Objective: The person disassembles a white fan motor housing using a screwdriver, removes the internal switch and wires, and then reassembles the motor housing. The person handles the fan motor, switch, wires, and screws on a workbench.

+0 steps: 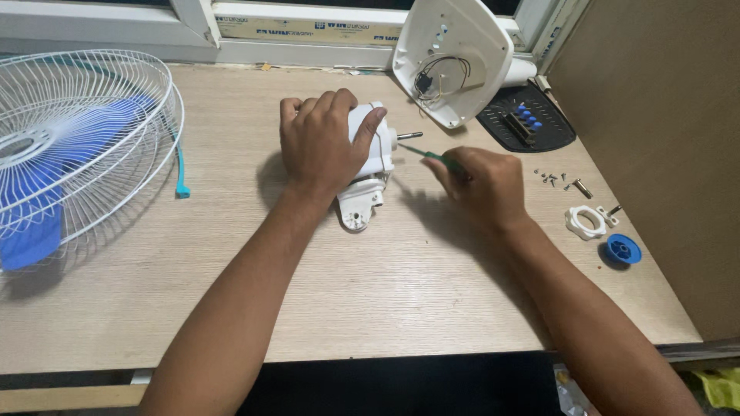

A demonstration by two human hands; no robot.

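My left hand (322, 139) is clamped over the top of a white fan motor housing (374, 158) lying on the wooden table (231, 270), its metal shaft (409, 135) pointing right. My right hand (482, 185) grips a green-handled screwdriver (432, 156), whose tip touches the front face of the housing just below the shaft. A white mounting bracket (359, 209) sticks out under the housing toward me.
A white wire fan guard (85, 139) with blue blades lies at the left. The fan's white base (451, 58) with loose wires and a black button panel (526, 119) stand at the back right. Loose screws (556, 180), a white plastic nut (586, 223) and a blue cap (623, 249) lie right.
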